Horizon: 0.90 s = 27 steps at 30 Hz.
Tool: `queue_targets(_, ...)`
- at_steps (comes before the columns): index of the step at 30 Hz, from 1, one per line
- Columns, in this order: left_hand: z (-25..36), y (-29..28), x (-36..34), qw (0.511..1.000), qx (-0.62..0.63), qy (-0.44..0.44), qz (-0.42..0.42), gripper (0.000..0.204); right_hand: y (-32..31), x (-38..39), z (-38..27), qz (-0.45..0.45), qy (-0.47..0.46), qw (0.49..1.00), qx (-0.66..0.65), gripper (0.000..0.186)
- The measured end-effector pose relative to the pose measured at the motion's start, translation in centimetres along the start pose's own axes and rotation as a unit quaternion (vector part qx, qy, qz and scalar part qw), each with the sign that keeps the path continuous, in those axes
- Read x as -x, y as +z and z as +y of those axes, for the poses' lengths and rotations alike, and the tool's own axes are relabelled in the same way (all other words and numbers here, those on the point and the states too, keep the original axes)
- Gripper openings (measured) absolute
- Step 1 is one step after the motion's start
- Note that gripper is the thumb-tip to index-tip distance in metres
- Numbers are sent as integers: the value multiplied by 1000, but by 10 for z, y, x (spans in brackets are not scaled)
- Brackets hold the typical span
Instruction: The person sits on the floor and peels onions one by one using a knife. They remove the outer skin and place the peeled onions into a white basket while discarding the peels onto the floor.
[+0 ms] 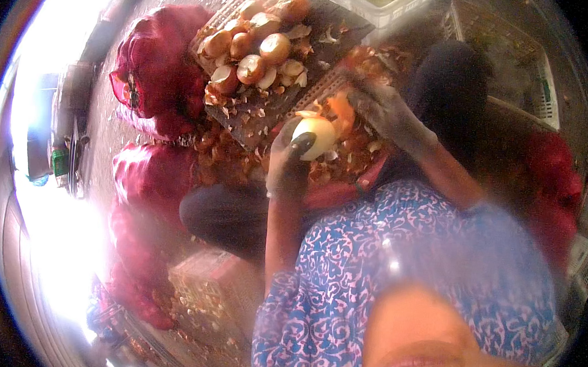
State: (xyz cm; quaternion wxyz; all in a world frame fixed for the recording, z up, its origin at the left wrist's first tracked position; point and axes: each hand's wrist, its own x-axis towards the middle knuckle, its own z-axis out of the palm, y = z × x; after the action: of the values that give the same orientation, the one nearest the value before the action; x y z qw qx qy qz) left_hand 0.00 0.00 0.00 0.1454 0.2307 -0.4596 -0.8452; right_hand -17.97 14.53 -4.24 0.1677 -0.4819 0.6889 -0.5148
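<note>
You are holding a pale, peeled onion (316, 135) in your left hand (287, 164), the fingers wrapped around its near side and the thumb pressing on its glossy face, so it is sitting just in front of your body, near the middle of the scene. Your right hand (386, 112) is working just to the right and slightly far of the onion, its fingers pinching a strip of orange skin (342, 109) that is curling off the onion's top; that hand is the nearer one to the loose peel. The onion is looking roundish, with no clear long axis.

Beyond your hands, a dark board (273, 81) is lying across a plastic crate, carrying a cluster of unpeeled brown onions (252, 46) with papery, flaky skins. Dry peelings (232, 153) are littering the area near the board and under your hands. Red mesh sacks (156, 67) are bulging on the left. A white crate (379, 7) is standing at the far edge.
</note>
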Motion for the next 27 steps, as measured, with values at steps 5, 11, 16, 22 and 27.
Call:
queue_targets(5,5,-5,3,977,-199,34,62,53,-2,7,-42,-177,-19,976,-126,52)
queue_targets(11,9,2,11,929,-348,105,71,62,-6,8,-37,-233,-8,971,-57,54)
queue_targets(16,8,0,11,894,-413,158,69,68,3,2,-27,-117,-183,975,57,51)
queue_targets(22,6,-5,10,858,-480,173,55,77,-4,9,-44,-221,6,975,14,51)
queue_targets(27,5,1,12,900,-405,156,46,78,-3,1,-40,-186,-24,982,0,52)
